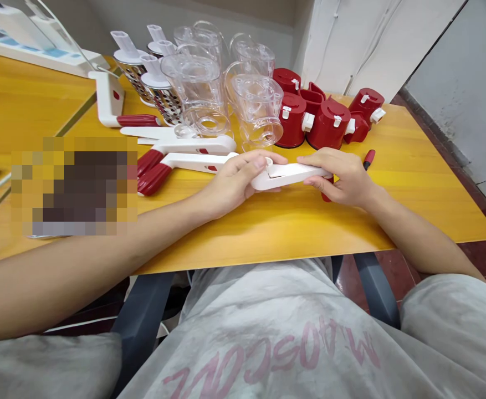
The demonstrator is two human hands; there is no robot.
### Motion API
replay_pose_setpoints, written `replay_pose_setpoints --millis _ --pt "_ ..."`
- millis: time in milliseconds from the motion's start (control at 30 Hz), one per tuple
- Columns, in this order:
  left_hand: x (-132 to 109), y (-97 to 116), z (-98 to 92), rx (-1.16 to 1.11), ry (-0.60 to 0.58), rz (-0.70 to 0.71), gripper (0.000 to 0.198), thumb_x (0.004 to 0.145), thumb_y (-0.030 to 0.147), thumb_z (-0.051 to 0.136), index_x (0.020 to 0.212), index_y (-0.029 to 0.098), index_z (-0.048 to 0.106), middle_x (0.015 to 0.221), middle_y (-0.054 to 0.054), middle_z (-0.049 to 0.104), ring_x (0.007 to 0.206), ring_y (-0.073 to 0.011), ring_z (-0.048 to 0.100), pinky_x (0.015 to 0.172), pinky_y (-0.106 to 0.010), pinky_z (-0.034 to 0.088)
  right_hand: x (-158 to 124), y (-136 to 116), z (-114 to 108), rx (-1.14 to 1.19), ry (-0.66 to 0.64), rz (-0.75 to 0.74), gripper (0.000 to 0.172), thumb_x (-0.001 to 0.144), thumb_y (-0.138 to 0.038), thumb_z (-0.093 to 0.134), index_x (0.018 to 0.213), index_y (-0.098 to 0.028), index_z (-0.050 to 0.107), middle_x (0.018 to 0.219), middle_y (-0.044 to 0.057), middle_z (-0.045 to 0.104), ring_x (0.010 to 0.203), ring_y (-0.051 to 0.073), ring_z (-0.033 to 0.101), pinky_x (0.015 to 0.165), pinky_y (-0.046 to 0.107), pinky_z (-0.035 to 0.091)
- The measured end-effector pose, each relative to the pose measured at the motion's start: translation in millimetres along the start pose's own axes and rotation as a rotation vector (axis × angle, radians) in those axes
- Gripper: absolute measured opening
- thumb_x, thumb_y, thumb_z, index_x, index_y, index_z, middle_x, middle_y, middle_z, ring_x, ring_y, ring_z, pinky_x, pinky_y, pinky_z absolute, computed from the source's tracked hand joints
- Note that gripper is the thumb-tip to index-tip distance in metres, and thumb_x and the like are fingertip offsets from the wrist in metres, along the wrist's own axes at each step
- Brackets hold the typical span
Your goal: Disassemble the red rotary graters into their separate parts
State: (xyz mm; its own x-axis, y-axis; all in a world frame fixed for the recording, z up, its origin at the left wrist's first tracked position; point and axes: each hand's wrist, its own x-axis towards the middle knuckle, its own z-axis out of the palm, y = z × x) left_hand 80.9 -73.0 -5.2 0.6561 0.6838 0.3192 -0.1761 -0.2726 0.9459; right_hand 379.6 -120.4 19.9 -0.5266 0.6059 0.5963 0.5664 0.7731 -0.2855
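Observation:
Both my hands hold a white crank handle [295, 176] just above the front part of the table. My left hand [243, 174] is closed around its left end, thumb on top, near a small round white piece. My right hand [338, 174] pinches the other end between thumb and fingers. Something red [328, 191] shows below the right fingers; whether it belongs to the handle I cannot tell. Left of my left hand lie more white crank handles [197, 145] with red grips [153, 178]. A red and black stick-like thing [368, 159] lies behind my right hand.
Transparent plastic housings [255, 102] stand at the back of the yellow table [267, 233], beside metal grater drums [163, 97]. Several red bases [334, 123] with white knobs stand at back right. A white power strip [51, 55] lies far left. A pixelated patch hides part of the left.

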Motion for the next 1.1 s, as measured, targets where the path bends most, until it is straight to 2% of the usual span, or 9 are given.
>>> replay_pose_setpoints --millis 67,200,400,600,700,833,933,1100 --pt "-1 4 -4.6 0.171 -0.003 -0.009 0.058 0.106 0.073 0.077 0.122 0.017 0.082 0.118 -0.014 0.086 0.099 -0.0244 0.082 0.086 -0.033 0.068 1 2 -5 0.095 -0.050 0.097 0.056 0.104 -0.063 0.081 0.132 -0.015 0.085 0.117 0.012 0.084 0.098 0.015 0.076 0.089 0.026 0.061" --pt "-4 14 -9.6 0.329 -0.186 -0.054 0.047 0.103 0.054 0.083 0.130 0.016 0.084 0.117 -0.012 0.087 0.098 -0.0239 0.082 0.083 -0.031 0.066 3 5 -8 0.318 -0.184 0.281 0.063 0.092 -0.070 0.091 0.119 -0.013 0.087 0.102 0.008 0.083 0.080 0.009 0.068 0.071 0.018 0.049" --pt "-9 31 -7.9 0.416 -0.309 -0.067 0.028 0.095 0.034 0.079 0.118 0.019 0.083 0.110 -0.008 0.089 0.093 -0.0233 0.084 0.079 -0.030 0.068 3 -1 -3 0.468 -0.307 0.354 0.068 0.087 -0.067 0.096 0.123 -0.010 0.086 0.100 0.008 0.082 0.078 0.007 0.067 0.069 0.017 0.047" --pt "-13 44 -8.4 0.539 -0.365 -0.003 0.039 0.092 0.024 0.072 0.130 0.021 0.080 0.122 -0.007 0.089 0.106 -0.0240 0.086 0.093 -0.031 0.068 2 -9 0 0.447 -0.300 0.352 0.064 0.089 -0.064 0.096 0.123 -0.011 0.085 0.098 0.007 0.083 0.075 0.006 0.068 0.068 0.016 0.048" --pt "-15 45 -7.5 0.655 -0.335 0.020 0.047 0.091 0.025 0.069 0.137 0.021 0.077 0.120 -0.006 0.089 0.102 -0.0249 0.085 0.088 -0.031 0.065 1 -11 0 0.387 -0.291 0.326 0.063 0.093 -0.065 0.092 0.125 -0.011 0.085 0.099 0.007 0.083 0.075 0.007 0.067 0.069 0.016 0.047" --pt "-18 44 -5.0 0.798 -0.326 0.057 0.052 0.089 0.025 0.067 0.141 0.022 0.070 0.109 -0.004 0.089 0.085 -0.0237 0.081 0.075 -0.030 0.055 1 -18 3 0.343 -0.269 0.298 0.061 0.095 -0.065 0.090 0.125 -0.012 0.084 0.102 0.007 0.083 0.079 0.007 0.067 0.072 0.017 0.047" --pt "-19 46 -2.9 0.846 -0.332 0.026 0.053 0.089 0.024 0.064 0.141 0.021 0.067 0.106 -0.005 0.088 0.077 -0.0226 0.077 0.074 -0.031 0.051 2 -22 5 0.334 -0.270 0.294 0.059 0.096 -0.064 0.089 0.123 -0.013 0.083 0.104 0.006 0.082 0.081 0.007 0.067 0.074 0.017 0.046" --pt "-18 57 -1.1 0.926 -0.370 -0.056 0.048 0.094 0.025 0.060 0.141 0.020 0.067 0.113 -0.007 0.088 0.087 -0.0244 0.079 0.081 -0.032 0.052 3 -25 3 0.290 -0.293 0.305 0.058 0.098 -0.065 0.087 0.124 -0.014 0.081 0.105 0.005 0.081 0.077 0.007 0.064 0.073 0.018 0.044"
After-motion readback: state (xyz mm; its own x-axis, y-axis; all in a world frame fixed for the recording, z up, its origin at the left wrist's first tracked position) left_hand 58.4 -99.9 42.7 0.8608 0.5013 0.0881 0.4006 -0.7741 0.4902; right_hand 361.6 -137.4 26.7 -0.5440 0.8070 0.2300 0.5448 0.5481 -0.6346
